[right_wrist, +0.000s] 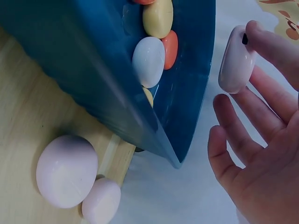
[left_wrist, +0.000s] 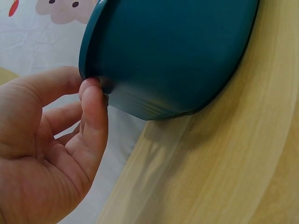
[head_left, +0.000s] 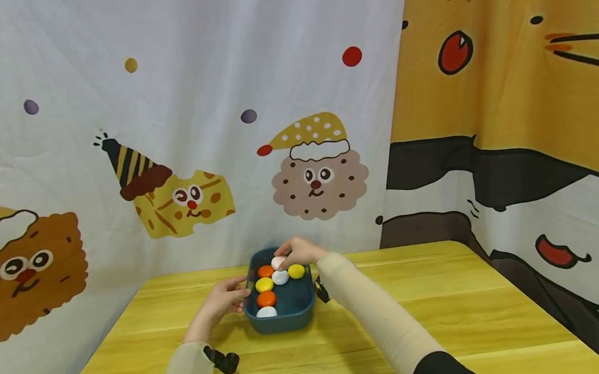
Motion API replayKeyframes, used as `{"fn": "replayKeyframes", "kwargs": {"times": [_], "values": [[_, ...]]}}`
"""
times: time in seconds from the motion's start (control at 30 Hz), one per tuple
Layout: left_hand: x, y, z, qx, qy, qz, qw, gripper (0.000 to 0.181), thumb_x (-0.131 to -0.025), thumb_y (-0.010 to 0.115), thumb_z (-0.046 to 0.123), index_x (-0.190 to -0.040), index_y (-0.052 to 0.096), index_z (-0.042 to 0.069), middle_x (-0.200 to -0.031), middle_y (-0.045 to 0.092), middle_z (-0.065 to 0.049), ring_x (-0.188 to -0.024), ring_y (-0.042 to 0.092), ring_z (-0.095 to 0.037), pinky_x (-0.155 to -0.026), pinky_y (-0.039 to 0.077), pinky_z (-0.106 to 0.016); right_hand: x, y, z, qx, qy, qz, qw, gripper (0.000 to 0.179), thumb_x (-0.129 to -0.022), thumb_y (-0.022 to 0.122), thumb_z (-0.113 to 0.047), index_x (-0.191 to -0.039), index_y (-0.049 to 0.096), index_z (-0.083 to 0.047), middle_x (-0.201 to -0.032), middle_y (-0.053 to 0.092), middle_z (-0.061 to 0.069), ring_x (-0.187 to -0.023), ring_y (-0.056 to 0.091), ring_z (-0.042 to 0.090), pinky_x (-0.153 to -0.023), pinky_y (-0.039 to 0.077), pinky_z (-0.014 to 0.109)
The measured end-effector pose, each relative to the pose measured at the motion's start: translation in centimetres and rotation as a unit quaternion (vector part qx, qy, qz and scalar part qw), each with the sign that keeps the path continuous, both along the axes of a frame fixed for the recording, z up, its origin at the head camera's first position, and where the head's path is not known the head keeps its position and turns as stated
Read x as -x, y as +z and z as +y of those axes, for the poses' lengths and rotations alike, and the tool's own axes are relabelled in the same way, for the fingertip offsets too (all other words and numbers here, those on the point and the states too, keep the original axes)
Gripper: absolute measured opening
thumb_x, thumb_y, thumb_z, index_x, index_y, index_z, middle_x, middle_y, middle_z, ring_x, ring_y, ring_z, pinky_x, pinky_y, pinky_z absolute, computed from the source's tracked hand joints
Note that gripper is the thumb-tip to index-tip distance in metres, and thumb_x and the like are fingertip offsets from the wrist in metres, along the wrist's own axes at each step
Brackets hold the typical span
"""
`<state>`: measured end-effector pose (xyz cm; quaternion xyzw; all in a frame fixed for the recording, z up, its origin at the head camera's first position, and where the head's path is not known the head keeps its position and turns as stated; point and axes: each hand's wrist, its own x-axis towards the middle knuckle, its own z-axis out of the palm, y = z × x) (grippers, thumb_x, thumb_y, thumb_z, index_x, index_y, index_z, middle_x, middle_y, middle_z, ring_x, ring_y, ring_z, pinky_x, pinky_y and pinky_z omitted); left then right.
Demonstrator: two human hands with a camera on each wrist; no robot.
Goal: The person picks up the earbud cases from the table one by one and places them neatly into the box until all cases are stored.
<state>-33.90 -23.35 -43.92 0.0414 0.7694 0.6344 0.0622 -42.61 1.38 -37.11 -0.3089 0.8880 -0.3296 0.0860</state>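
Note:
A dark blue-green plastic bin [head_left: 283,324] stands on the table with several smooth, pebble-like pieces inside, among them an orange one [head_left: 266,299], a yellow one [head_left: 296,271] and a white one [head_left: 280,277]. My left hand [head_left: 226,298] pinches the bin's left rim between thumb and fingers. Over the bin's far end, my right hand [head_left: 302,251] holds a pale pinkish-white pebble-like piece [right_wrist: 236,60] between thumb and fingers. A small black mark shows on that piece near the thumb. The right wrist view has its other fingers slightly bent, away from the piece.
Two pale pink rounded pieces, a larger one [right_wrist: 67,171] and a smaller one [right_wrist: 102,201], lie on the table outside the bin. The wooden table [head_left: 441,310] reaches back to a printed cloth [head_left: 198,130]. Each wrist bears a black camera mount [head_left: 222,360].

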Motion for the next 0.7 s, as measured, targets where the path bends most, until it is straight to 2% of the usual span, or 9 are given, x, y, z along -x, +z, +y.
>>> {"fn": "replayKeyframes", "kwargs": {"times": [0.23, 0.7], "values": [[0.18, -0.06, -0.14, -0.005, 0.001, -0.010, 0.9999, 0.056, -0.094, 0.063, 0.009, -0.144, 0.042, -0.004, -0.108, 0.054, -0.016, -0.061, 0.053, -0.017, -0.059, 0.053, -0.032, 0.17, -0.17, -0.47, -0.006, 0.003, -0.015, 0.9999, 0.037, -0.082, 0.078, -0.016, -0.118, 0.070, -0.009, -0.109, 0.068, 0.001, -0.096, 0.060, 0.014, -0.082, 0.050, 0.027], [0.39, -0.25, -0.18, -0.003, -0.002, -0.008, 1.0000, 0.055, -0.094, 0.061, 0.007, -0.144, 0.041, -0.005, -0.107, 0.054, -0.016, -0.061, 0.053, -0.016, -0.059, 0.053, -0.029, -0.15, -0.11, -0.79, -0.042, 0.008, -0.048, 0.9980, 0.035, -0.080, 0.079, -0.015, -0.114, 0.072, -0.010, -0.109, 0.068, 0.001, -0.099, 0.061, 0.017, -0.083, 0.051, 0.030]]}}
